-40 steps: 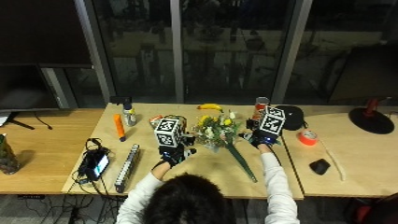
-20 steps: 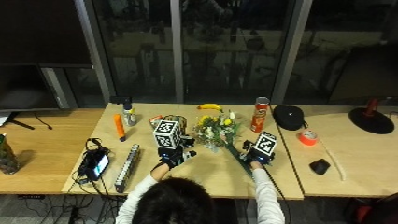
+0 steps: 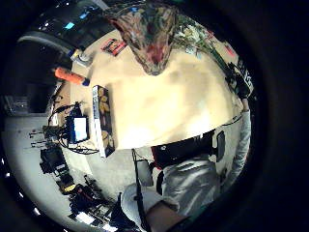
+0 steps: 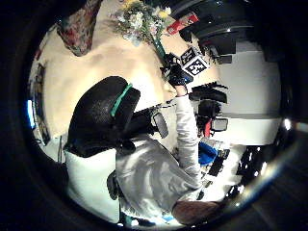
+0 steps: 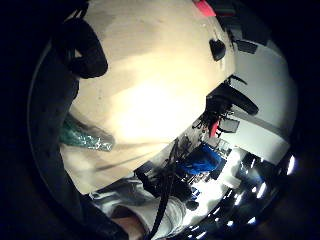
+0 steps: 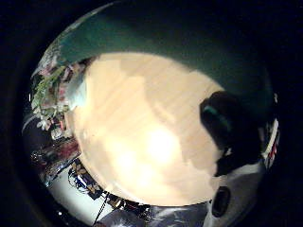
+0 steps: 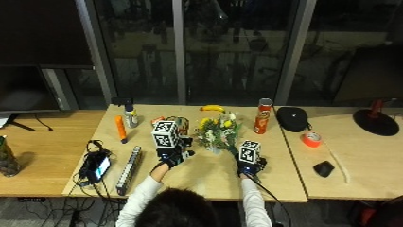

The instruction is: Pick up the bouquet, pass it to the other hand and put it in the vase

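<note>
On the near half of the table (image 7: 189, 182), centre, lies the bouquet (image 7: 217, 134): flower heads toward the far side, green wrapped stems running back to the near right.

Vase (image 3: 150, 34): patterned, flared, standing just left of the blooms, close under the left hand (image 7: 171, 156). It fills much of that palm's view, so it's close, not necessarily held. Left fingers look relaxed and spread, holding nothing.

Right hand (image 7: 250, 163) is at the stem end. Its palm views show the green wrap (image 5: 85, 137) right up against the palm and one dark fingertip curled over the tabletop, but I can't tell whether the fingers have closed on the stems or are just resting over them.

Handling, as a judgement:
- Light, top-heavy; heads will droop if carried level.
- Blooms soft and crushable, so hands off them.
- Wrap looks like slick film and could slide in a glove.
- Grip low on the bundled stems, the stiffest part, and leave bare stem above for the left hand to take at handover.
- Flared vase may tip; steady it on insertion.
</note>
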Tool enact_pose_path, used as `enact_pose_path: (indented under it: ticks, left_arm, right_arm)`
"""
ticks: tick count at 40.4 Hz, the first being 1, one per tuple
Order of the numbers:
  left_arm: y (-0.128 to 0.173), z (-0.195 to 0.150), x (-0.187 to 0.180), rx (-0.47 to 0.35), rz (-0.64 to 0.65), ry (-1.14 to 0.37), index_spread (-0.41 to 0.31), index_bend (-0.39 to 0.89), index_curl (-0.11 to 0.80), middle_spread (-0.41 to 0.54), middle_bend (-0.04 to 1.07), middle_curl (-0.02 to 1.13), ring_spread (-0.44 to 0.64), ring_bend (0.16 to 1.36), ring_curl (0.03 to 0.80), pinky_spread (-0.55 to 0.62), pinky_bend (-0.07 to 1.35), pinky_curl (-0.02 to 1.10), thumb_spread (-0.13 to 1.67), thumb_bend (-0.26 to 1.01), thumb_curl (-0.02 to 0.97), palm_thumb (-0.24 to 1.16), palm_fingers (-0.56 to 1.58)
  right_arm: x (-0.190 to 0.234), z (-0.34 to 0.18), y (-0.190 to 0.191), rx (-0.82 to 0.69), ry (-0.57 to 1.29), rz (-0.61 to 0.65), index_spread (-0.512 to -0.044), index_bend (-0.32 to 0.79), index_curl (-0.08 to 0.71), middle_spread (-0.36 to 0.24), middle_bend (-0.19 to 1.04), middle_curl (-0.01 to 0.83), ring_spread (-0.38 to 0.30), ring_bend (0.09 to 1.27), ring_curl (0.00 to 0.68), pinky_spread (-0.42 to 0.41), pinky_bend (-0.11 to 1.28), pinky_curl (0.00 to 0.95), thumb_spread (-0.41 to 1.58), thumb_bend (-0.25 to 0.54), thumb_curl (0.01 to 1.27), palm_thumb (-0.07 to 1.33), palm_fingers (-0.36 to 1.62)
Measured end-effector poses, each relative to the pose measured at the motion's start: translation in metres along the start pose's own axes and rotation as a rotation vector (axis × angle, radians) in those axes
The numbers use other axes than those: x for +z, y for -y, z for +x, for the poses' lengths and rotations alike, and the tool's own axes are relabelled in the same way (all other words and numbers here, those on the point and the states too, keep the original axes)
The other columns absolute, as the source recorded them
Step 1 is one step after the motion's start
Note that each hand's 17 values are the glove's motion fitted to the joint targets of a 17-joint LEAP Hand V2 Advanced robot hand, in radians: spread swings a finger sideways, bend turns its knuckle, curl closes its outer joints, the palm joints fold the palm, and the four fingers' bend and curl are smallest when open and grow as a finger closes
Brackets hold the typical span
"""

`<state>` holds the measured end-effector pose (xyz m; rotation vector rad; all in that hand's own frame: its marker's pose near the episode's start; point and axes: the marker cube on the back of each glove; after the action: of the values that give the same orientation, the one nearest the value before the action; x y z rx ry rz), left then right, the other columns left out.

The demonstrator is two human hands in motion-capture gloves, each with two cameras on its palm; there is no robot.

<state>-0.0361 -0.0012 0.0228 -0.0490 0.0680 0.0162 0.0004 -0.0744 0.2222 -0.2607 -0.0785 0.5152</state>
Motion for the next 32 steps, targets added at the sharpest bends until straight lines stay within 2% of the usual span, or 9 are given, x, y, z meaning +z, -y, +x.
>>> enact_pose_path:
  ticks: [2, 3, 4, 7, 11, 18, 20, 24, 32]
  left_arm:
    - [0.000, -0.001, 0.000, -0.006, -0.007, -0.002, 0.023, 0.29, 0.427, 0.308, 0.14, 0.19, 0.42, 0.48, 0.238, 0.42, 0.26, 0.31, 1.13, -0.02, 0.282, 0.33, 0.20]
    - [0.000, -0.002, 0.001, -0.009, -0.010, -0.002, 0.023, 0.29, 0.428, 0.308, 0.14, 0.19, 0.42, 0.47, 0.238, 0.42, 0.26, 0.31, 1.13, -0.02, 0.283, 0.33, 0.20]
    - [0.000, -0.003, 0.001, -0.012, -0.012, -0.002, 0.023, 0.29, 0.428, 0.308, 0.14, 0.19, 0.42, 0.47, 0.239, 0.42, 0.25, 0.31, 1.13, -0.02, 0.282, 0.33, 0.20]
    - [0.001, -0.005, 0.001, -0.018, -0.014, -0.002, 0.023, 0.29, 0.429, 0.308, 0.14, 0.19, 0.42, 0.47, 0.240, 0.42, 0.25, 0.32, 1.13, -0.02, 0.283, 0.33, 0.20]
    - [0.001, -0.007, 0.002, -0.023, -0.028, -0.007, 0.019, 0.30, 0.431, 0.307, 0.15, 0.19, 0.42, 0.47, 0.240, 0.42, 0.25, 0.32, 1.13, -0.02, 0.283, 0.33, 0.21]
    - [0.005, -0.008, 0.002, -0.033, -0.031, -0.005, 0.014, 0.30, 0.434, 0.307, 0.14, 0.19, 0.42, 0.46, 0.241, 0.42, 0.25, 0.32, 1.13, -0.02, 0.284, 0.33, 0.21]
    - [0.005, -0.007, 0.002, -0.034, -0.039, -0.006, 0.009, 0.30, 0.435, 0.301, 0.14, 0.19, 0.43, 0.47, 0.243, 0.41, 0.24, 0.32, 1.13, -0.02, 0.284, 0.33, 0.22]
    - [0.007, -0.005, 0.000, -0.044, -0.040, -0.011, 0.006, 0.31, 0.437, 0.297, 0.14, 0.19, 0.43, 0.46, 0.244, 0.41, 0.24, 0.32, 1.13, -0.02, 0.284, 0.33, 0.22]
    - [0.019, 0.007, -0.005, -0.017, 0.025, -0.113, -0.005, 0.31, 0.437, 0.278, 0.16, 0.20, 0.42, 0.45, 0.245, 0.41, 0.22, 0.32, 1.13, -0.02, 0.282, 0.33, 0.26]
  right_arm:
    - [0.002, -0.002, 0.000, 0.032, -0.021, 0.023, -0.184, 0.25, 0.168, -0.055, 0.36, 0.394, -0.124, 0.65, 0.334, -0.073, 0.66, 0.321, 1.10, 0.016, 0.38, 0.77, 0.91]
    - [0.003, -0.003, 0.000, 0.049, -0.027, 0.026, -0.183, 0.17, 0.154, -0.050, 0.35, 0.393, -0.119, 0.65, 0.334, -0.063, 0.65, 0.317, 1.08, -0.005, 0.38, 0.75, 0.83]
    - [0.005, -0.003, 0.000, 0.065, -0.028, 0.032, -0.194, 0.27, 0.206, -0.075, 0.34, 0.398, -0.144, 0.63, 0.344, -0.104, 0.65, 0.332, 1.10, 0.018, 0.38, 0.79, 0.96]
    - [0.004, -0.001, 0.007, 0.084, 0.007, 0.096, -0.206, 0.24, 0.226, -0.104, 0.31, 0.399, -0.165, 0.59, 0.345, -0.155, 0.63, 0.331, 1.15, 0.030, 0.37, 0.82, 1.00]
    - [-0.004, 0.007, 0.017, 0.102, 0.077, 0.205, -0.224, 0.16, 0.246, -0.133, 0.37, 0.436, -0.196, 0.58, 0.366, -0.226, 0.62, 0.347, 1.21, 0.060, 0.37, 0.88, 1.12]
    - [-0.006, 0.016, 0.031, 0.121, 0.238, 0.405, -0.237, 0.12, 0.254, -0.172, 0.43, 0.486, -0.222, 0.75, 0.437, -0.264, 0.74, 0.408, 1.22, 0.104, 0.40, 1.00, 1.37]
    - [-0.008, 0.018, 0.035, 0.120, 0.313, 0.451, -0.239, 0.21, 0.285, -0.177, 0.55, 0.528, -0.218, 0.82, 0.467, -0.250, 0.72, 0.414, 1.19, 0.064, 0.39, 0.96, 1.51]
    - [-0.022, 0.011, 0.037, 0.022, 0.568, 0.524, -0.241, 0.35, 0.349, -0.182, 0.68, 0.580, -0.211, 0.87, 0.502, -0.240, 0.70, 0.436, 1.14, -0.025, 0.36, 0.85, 1.54]
    - [-0.074, -0.008, 0.009, -0.095, 1.012, 0.514, -0.230, 0.50, 0.445, -0.175, 0.81, 0.639, -0.200, 0.96, 0.558, -0.221, 0.76, 0.482, 1.12, 0.005, 0.36, 0.89, 1.46]
